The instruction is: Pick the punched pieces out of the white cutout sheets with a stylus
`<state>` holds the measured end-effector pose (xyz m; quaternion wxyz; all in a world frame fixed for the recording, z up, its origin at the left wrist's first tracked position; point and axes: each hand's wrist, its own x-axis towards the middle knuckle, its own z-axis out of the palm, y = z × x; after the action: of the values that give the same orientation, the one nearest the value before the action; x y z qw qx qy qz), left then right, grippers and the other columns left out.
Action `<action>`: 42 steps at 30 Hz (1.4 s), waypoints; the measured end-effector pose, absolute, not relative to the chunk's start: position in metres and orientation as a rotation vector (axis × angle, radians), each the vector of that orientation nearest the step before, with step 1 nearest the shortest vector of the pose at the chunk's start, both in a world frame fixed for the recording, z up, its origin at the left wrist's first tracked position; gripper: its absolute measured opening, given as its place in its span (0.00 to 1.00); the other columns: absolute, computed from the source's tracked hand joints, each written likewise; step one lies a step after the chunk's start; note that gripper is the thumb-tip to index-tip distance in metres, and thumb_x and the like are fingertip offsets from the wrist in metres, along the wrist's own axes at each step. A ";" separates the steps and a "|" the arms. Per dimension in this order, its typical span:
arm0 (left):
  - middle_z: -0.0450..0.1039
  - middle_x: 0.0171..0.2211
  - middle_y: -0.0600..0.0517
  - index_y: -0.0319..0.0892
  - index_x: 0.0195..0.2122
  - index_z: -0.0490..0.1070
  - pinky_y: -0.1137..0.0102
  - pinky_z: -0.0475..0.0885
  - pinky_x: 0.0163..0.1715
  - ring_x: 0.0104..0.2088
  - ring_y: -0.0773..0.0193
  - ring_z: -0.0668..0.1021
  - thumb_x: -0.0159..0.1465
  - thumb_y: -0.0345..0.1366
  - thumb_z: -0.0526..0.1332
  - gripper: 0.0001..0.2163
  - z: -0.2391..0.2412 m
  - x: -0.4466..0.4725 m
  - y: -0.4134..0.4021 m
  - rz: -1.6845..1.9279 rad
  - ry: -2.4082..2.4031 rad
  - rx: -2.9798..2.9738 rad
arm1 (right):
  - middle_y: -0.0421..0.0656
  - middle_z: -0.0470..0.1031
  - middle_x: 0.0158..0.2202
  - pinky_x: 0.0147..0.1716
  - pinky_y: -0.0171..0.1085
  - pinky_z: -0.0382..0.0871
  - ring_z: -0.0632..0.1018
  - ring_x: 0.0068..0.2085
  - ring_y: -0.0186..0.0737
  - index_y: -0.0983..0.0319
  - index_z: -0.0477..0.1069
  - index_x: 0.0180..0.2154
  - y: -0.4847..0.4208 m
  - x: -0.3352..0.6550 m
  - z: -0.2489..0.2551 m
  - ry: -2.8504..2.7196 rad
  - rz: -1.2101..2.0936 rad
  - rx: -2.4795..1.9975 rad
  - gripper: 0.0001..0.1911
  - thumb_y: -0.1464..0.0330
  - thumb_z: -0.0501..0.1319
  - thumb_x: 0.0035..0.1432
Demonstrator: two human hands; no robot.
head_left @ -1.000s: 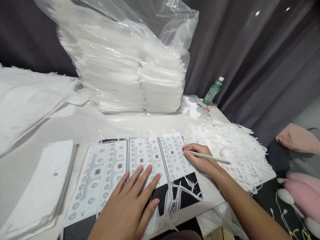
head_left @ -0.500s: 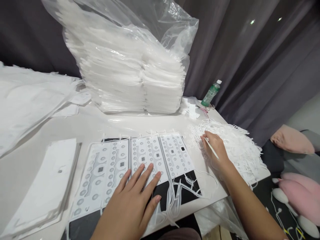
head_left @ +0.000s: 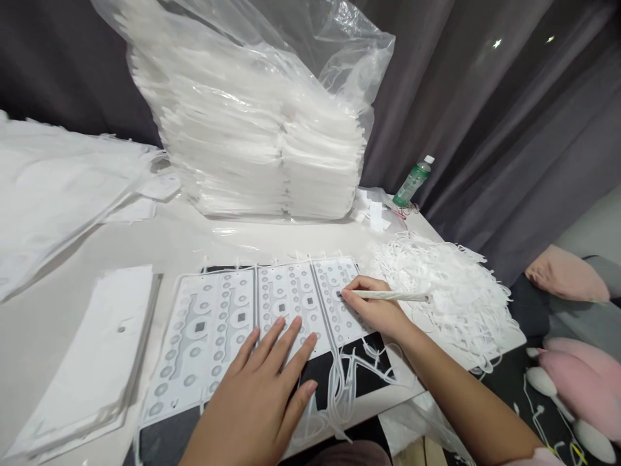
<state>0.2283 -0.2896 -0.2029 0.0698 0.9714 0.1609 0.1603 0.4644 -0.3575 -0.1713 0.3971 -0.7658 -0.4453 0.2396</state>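
My left hand lies flat with spread fingers over the lower middle of a white sheet. Grey rings, wavy shapes and small dark squares cover that sheet, which rests on a black board. In my right hand is a slim white pen-like stick, pinched near its tip. Its tip end is at the sheet's right panel, by a dark square; my fingers hide whether it touches. Loose white strips hang from the sheet's lower edge.
A pile of white scraps lies at the right. Stacked white sheets stand at the left. Behind are a plastic bag of white layered material and a green-labelled bottle. More white sheets lie at the far left.
My right hand has moved left from the scrap pile's edge onto the sheet's right panel, with the stick turned nearly level. My left hand stays on the sheet. The view has shifted slightly.
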 end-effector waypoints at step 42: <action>0.71 0.44 0.47 0.43 0.33 0.75 0.63 0.69 0.37 0.40 0.56 0.73 0.62 0.27 0.58 0.07 -0.121 0.331 -0.234 0.016 0.335 2.899 | 0.37 0.76 0.23 0.23 0.34 0.66 0.72 0.19 0.34 0.59 0.75 0.38 -0.407 0.510 -0.162 -1.298 -0.144 -2.110 0.12 0.61 0.55 0.63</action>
<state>0.3315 -0.2344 -0.1206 0.1113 0.9872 0.1142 0.0053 0.5095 -0.4075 -0.1623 0.3239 -0.8045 -0.4949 -0.0549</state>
